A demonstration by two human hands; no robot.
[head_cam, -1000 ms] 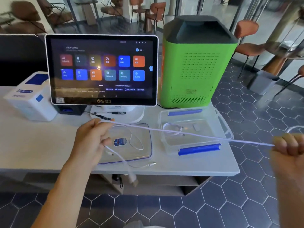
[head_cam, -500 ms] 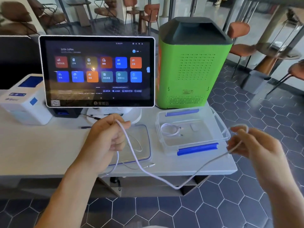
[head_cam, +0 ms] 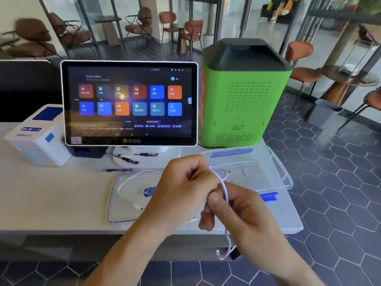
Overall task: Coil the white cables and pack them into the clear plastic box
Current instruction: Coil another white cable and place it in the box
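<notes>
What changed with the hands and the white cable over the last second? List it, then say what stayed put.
The right hand came in from far right to meet the left hand in front of the table. The white cable, stretched taut a second ago, now loops between them, both gripping it. The clear plastic box, lid and touchscreen stayed put.

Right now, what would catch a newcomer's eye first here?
Front and centre, both hands, left and right, grip a white cable mid-coil over the table edge. Behind them a lit touchscreen stands beside a tall green machine, with the clear box open in front of the machine.
</notes>
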